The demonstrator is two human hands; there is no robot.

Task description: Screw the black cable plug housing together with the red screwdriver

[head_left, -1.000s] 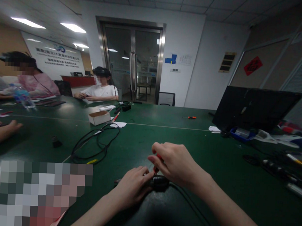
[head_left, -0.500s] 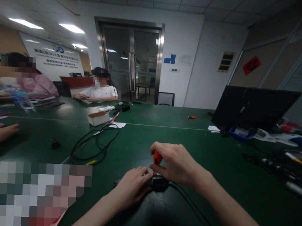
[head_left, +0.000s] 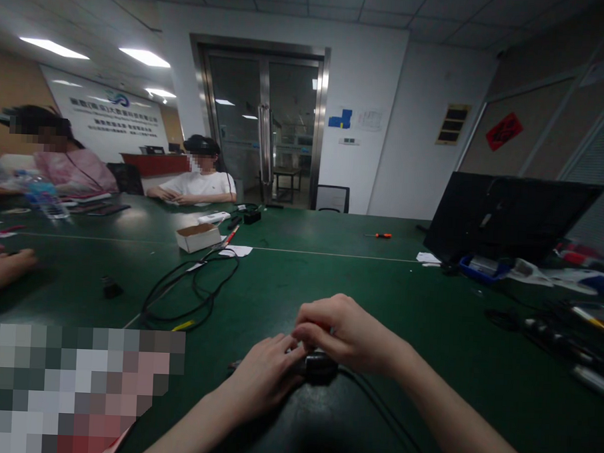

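Observation:
My left hand (head_left: 272,371) lies over a black corded device (head_left: 322,366) on the table, its fingers curled around it and holding it down. Part of the device sticks out left of the hand. From its right end a black cable (head_left: 381,409) runs toward the lower right. My right hand (head_left: 345,330) is closed just above the device, thumb and fingers pinched together close to the left fingertips. What the right fingers hold, if anything, is hidden; no orange handle shows in them.
Across the green table (head_left: 299,280) lie an orange-handled screwdriver (head_left: 381,236), a coiled black cable (head_left: 213,296), an open white box (head_left: 197,237) and a small black part (head_left: 110,287). A monitor (head_left: 507,219) stands right. Other people sit left; a co-worker's hand (head_left: 10,267) rests there.
My right hand has dropped slightly and moved left, with its fingers closer together. The orange handle seen in it before no longer shows. The left hand stays on the device.

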